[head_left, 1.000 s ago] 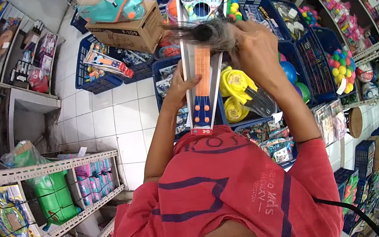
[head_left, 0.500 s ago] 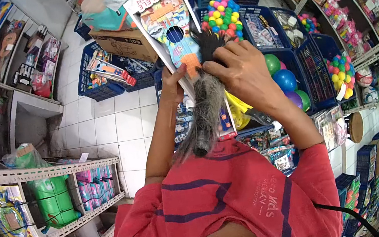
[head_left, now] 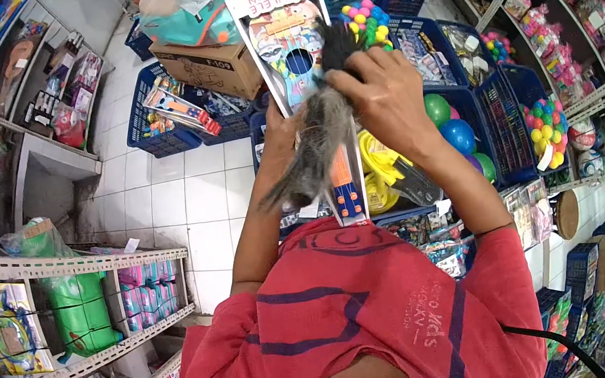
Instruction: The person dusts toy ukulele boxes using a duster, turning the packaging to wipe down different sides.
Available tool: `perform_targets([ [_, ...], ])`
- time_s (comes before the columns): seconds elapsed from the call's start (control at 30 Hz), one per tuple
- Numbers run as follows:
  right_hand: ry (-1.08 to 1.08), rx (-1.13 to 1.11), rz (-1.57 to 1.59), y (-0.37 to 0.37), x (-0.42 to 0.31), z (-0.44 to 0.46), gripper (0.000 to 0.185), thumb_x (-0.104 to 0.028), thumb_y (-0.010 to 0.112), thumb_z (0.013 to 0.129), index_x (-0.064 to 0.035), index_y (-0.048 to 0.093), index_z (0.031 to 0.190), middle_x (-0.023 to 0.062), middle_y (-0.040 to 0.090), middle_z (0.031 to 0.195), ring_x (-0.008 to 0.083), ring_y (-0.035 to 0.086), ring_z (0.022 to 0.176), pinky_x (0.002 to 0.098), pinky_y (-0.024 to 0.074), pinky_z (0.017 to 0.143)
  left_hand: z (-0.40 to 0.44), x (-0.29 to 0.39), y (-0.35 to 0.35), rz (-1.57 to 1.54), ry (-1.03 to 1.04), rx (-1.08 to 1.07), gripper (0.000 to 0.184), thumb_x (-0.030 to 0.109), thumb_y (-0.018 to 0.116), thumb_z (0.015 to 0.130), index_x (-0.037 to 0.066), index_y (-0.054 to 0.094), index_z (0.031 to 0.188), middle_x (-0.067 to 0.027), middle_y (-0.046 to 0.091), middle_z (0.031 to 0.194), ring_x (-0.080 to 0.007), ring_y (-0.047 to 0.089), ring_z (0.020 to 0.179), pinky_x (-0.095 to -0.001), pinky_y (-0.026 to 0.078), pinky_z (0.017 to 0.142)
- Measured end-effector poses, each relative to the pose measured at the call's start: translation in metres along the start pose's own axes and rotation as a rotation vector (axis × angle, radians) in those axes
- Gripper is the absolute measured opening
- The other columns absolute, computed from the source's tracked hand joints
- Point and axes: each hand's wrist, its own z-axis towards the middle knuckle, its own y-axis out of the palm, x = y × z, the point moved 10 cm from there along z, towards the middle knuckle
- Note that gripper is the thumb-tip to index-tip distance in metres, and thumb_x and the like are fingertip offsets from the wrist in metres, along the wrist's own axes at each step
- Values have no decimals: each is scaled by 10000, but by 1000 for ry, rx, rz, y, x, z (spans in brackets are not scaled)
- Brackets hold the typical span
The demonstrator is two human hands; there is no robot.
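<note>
My left hand (head_left: 281, 134) is closed on the left edge of a boxed toy ukulele (head_left: 286, 25), a long white box with a colourful ukulele in its front. My right hand (head_left: 383, 92) grips a grey and black feather duster (head_left: 316, 144) around its middle. The grey, frayed plumes hang down over the lower half of the box and partly hide my left hand. A black tuft sticks up beyond my right fingers. The orange neck and blue head of the ukulele show beside the grey plumes.
Behind the box are blue baskets of toys, with bagged small balls (head_left: 368, 25) and larger balls (head_left: 457, 135). Yellow coiled items (head_left: 385, 170) lie beside the box. A cardboard carton (head_left: 208, 69) stands at the left on baskets. Shelves (head_left: 74, 271) line both sides.
The ukulele box has shifted right and stands straighter, its orange neck now visible. The duster's grey plumes have swung left and splayed across the box. Both hands keep their hold.
</note>
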Motion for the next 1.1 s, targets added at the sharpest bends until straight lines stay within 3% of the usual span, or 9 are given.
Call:
perform_targets([
  [0.17,14,67,-21,-8,1,2,135,-141,560,626,-150,569,760,20,445,689,187,464,674,325,341,575,-8,-10,3,-429,-329,134,339,89,597,779,9,452,1074,-68,565,934,-136,565,796,-255,473,678],
  [0.37,-16,134,-47,-16,10,9,143,-141,553,638,-162,571,778,12,465,705,185,486,706,326,350,589,2,1,-3,-406,-164,136,376,89,625,759,-2,455,1081,-64,563,953,-129,556,808,-234,467,692],
  [0.47,-22,224,-88,-22,23,22,162,-133,559,636,-170,579,792,6,479,710,183,490,698,319,351,586,15,-5,-5,-91,-100,69,412,87,625,757,0,436,1112,-70,556,973,-134,552,837,-242,466,703],
  [0.6,60,239,1,-35,43,31,243,-130,593,662,-157,620,903,28,588,860,211,549,766,312,417,654,11,-15,-7,-338,-330,135,465,90,658,717,6,439,1118,-82,554,978,-152,548,872,-278,467,725],
  [0.7,92,366,45,-34,59,27,261,-118,597,628,-112,612,888,46,587,795,230,558,735,333,434,630,21,10,-9,-269,-232,130,489,102,684,692,1,454,1112,-89,557,983,-167,556,868,-299,465,737],
  [0.83,195,418,312,-35,78,17,327,-100,650,586,-28,600,900,104,591,812,258,576,781,298,456,680,28,46,-3,-223,-215,106,475,94,686,686,-10,467,1094,-96,573,961,-181,575,851,-305,476,735],
  [0.97,79,480,641,-49,95,24,258,-54,588,710,-62,603,968,87,586,965,207,570,867,294,442,753,24,46,0,-218,-214,90,453,79,680,690,-13,476,1084,-97,579,952,-182,583,836,-305,487,716],
  [1.07,33,354,-234,-49,72,24,230,-19,510,782,-117,636,948,47,581,1015,195,565,911,274,442,755,20,39,4,-213,-253,93,446,93,679,700,-14,478,1084,-88,574,946,-169,573,824,-295,479,709],
  [1.1,34,344,-152,-49,70,26,231,-19,508,784,-118,634,950,45,585,1008,195,566,912,277,446,749,19,34,5,-212,-275,96,445,102,679,705,-13,478,1085,-83,572,943,-163,569,819,-290,475,707],
])
